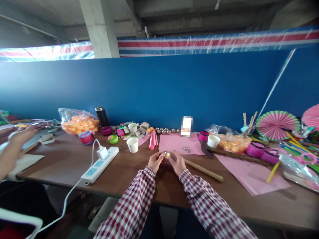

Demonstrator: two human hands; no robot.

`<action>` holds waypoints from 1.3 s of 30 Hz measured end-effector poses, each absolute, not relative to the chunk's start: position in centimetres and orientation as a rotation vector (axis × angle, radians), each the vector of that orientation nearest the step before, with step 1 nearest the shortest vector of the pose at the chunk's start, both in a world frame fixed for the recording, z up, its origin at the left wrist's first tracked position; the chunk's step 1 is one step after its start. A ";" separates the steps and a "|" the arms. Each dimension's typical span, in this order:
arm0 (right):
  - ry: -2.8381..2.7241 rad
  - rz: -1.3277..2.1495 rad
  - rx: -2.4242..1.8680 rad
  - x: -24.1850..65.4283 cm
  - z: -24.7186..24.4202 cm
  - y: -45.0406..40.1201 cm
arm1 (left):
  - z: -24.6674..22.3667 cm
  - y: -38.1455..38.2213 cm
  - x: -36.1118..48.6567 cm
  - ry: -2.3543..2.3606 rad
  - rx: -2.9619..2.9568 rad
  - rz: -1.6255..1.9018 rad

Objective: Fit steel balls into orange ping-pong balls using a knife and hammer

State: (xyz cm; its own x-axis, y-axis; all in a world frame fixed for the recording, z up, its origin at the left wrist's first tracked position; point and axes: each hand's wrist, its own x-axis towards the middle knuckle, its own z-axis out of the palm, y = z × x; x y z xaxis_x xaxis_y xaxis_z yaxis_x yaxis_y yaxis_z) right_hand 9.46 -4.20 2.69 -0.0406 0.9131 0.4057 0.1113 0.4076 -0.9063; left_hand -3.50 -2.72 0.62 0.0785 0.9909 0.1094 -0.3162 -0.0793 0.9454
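Note:
My left hand (156,161) and my right hand (177,162) meet over the brown table, fingers closed in a pinch. Between their fingertips sits a small silver-and-orange piece (166,154), too small to name. Beside my right hand a wooden stick (205,170) runs off to the right; its near-hand end is hidden. Beyond the hands lies a pink sheet (171,146) with small silver pieces (185,149) on it. Folded pink paper strips (153,140) rest just left of that sheet.
A white power strip (101,167) with a plugged charger and a white paper cup (132,145) stand left. Bags of orange balls (81,124), a black flask (101,117) and a hammer (234,154) lie around. At far left is another person's arm (12,152).

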 end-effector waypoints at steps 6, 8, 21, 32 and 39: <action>-1.461 0.865 -0.988 9.7 2.6 -3.9 | 1.0 -3.0 -3.5 0.832 1.011 1.354; -1.475 0.868 -0.986 9.7 2.6 -3.8 | 0.9 -3.0 -3.5 0.821 1.016 1.367; -1.791 0.360 -1.236 11.0 2.8 -4.4 | 1.5 -3.2 -3.5 0.707 0.836 1.379; -2.079 -0.314 -2.091 15.5 3.1 -6.1 | 1.8 -3.1 -4.0 0.618 0.701 1.435; -1.932 -0.569 -1.912 14.8 3.8 -6.0 | 1.4 -3.0 -3.5 0.784 0.835 1.518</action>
State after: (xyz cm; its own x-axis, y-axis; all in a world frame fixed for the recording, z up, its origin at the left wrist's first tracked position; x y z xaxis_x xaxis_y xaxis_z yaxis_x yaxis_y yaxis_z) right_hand 14.76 -6.04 3.81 -0.0175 0.8536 0.5206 0.9995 0.0019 0.0306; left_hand -3.49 -3.04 1.42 -0.0692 0.9948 0.0745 -0.5154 -0.0996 0.8511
